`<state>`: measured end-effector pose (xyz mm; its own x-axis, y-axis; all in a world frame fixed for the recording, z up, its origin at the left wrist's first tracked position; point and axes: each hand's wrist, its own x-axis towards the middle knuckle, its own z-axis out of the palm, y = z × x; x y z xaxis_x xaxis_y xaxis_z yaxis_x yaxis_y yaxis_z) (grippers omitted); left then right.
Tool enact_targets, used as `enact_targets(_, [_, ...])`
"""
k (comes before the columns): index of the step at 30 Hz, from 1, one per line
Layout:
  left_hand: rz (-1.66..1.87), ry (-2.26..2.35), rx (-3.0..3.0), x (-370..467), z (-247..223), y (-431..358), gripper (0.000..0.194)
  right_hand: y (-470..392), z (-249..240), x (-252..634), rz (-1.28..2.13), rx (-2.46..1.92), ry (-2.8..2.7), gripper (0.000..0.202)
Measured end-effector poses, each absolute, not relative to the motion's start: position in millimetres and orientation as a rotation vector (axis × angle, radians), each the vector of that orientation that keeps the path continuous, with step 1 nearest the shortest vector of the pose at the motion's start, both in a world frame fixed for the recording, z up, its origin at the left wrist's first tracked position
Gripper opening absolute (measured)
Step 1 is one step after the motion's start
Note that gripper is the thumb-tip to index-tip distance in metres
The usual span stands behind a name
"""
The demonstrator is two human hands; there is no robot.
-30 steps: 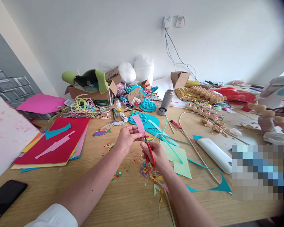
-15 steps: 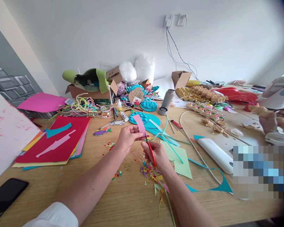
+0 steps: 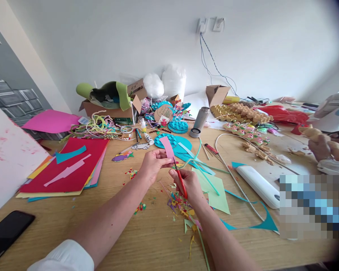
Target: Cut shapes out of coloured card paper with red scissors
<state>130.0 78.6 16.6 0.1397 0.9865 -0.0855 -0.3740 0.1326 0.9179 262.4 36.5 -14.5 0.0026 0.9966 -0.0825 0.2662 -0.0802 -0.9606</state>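
Note:
Pinched in my left hand [image 3: 155, 163] is a small pink paper strip [image 3: 167, 146], standing up from the fingertips. My right hand [image 3: 188, 184] is closed round the orange-handled scissors [image 3: 182, 183], whose blades point up at the strip's lower right edge. Coloured paper scraps [image 3: 180, 205] lie on the table below my hands. A light green sheet [image 3: 213, 190] is to the right of my right hand. Behind the strip are blue paper discs [image 3: 183, 143].
At left, a stack of coloured paper [image 3: 64, 165] and a black phone [image 3: 9, 235]. Farther back stand a metal flask [image 3: 201, 119] and a cardboard box [image 3: 107, 111]. To the right lie a white device [image 3: 258, 186], a white cord and egg cartons [image 3: 243, 113].
The whole view has shifted very slightly. Both hands hold the same things in nearly the same place.

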Motion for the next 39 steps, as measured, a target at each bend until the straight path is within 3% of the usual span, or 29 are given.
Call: enact_targets(39, [1.195,0.951,0.914,130.2,17.4,79.1,0.023,37.5,-23.7,264.2,1.137,-1.468,-1.428,0.047])
